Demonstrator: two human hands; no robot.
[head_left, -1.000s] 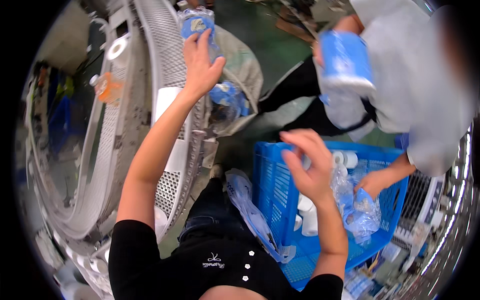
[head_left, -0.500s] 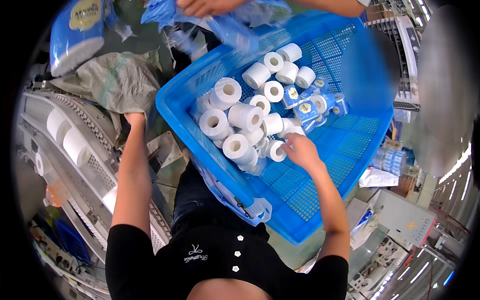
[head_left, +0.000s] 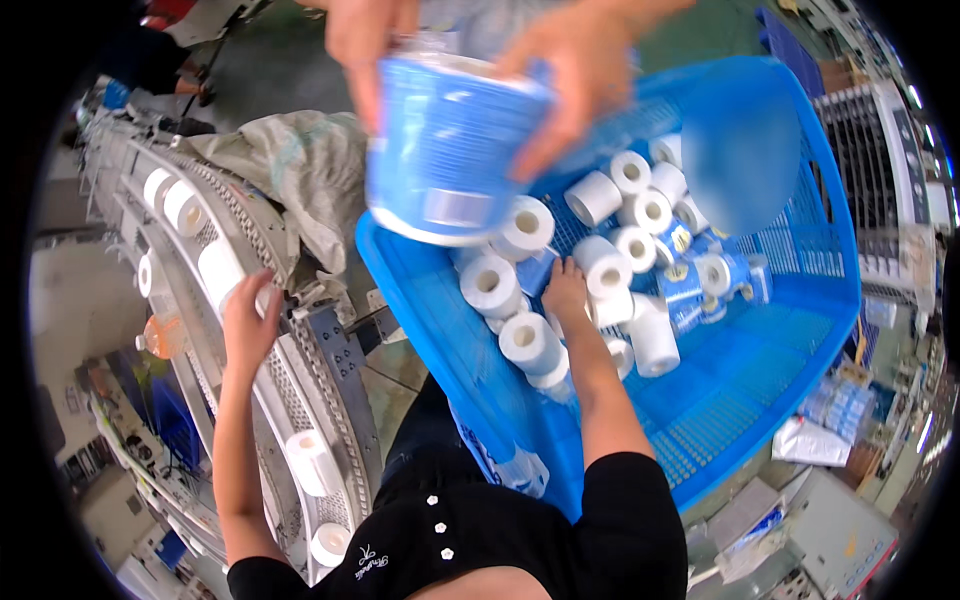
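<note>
My left hand is over the conveyor at the left, its fingers apart and empty, beside a white toilet roll. My right hand reaches into the blue basket among loose toilet rolls, close to a white roll. Its fingers are foreshortened and partly hidden, so I cannot see if they grip anything. Several unwrapped rolls, such as this one, lie around it. Small blue-wrapped packs sit to the right of them. Above the basket's left corner, another person's two hands hold a large blue wrapped pack, slightly blurred.
A curved conveyor runs along my left side, with more toilet rolls on it. A pale woven sack lies between conveyor and basket. Grey control box and packaged goods stand at the right.
My left hand has gone from the woven sack to over the conveyor. My right hand has shifted left among the rolls. The other person's hands now hold the blue pack over the basket corner.
</note>
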